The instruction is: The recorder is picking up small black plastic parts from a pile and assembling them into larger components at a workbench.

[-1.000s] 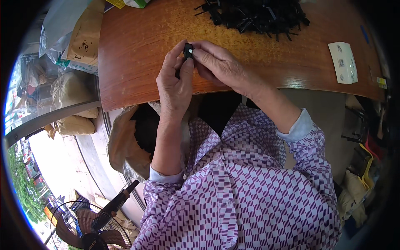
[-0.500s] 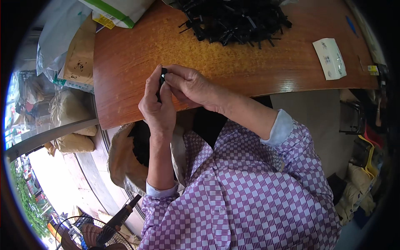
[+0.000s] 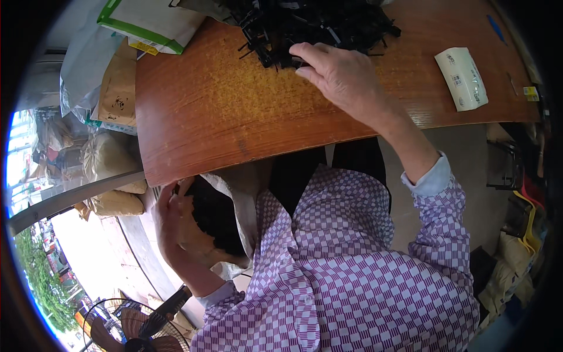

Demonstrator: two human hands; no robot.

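A heap of thin black pieces [image 3: 316,29] lies at 12 o'clock on the desk [image 3: 193,117], some strips straight and stiff, jutting from its ragged edge; they look like plastic. The desk is reddish-brown with visible wood grain, its surface worn to a mottled yellow near the heap.

The right hand [image 3: 349,82] is at the heap's near edge, thumb and forefinger parted by a narrow gap. Whether the fingertips touch the pieces, I cannot tell. The left hand [image 3: 168,229] is at 8 o'clock, fingers pointing up toward the desk's corner, beside the open mouth of a sack [image 3: 239,202]; its grip is partly hidden, so I cannot tell whether it holds anything. The sack has a pale, creased rim, a tan inner face and a dark mass [image 3: 214,214] inside.

One soft, rectangular white packet [image 3: 461,79] lies at 2 o'clock, with one slim blue object [image 3: 497,29] beyond it. A smooth white bag with a green border [image 3: 158,20] stands at 11 o'clock, a brown paper bag [image 3: 119,88] at 10. Two bulging tan bundles [image 3: 105,155] sit at 9, and one wire-caged fan [image 3: 138,328] between 7 and 8.
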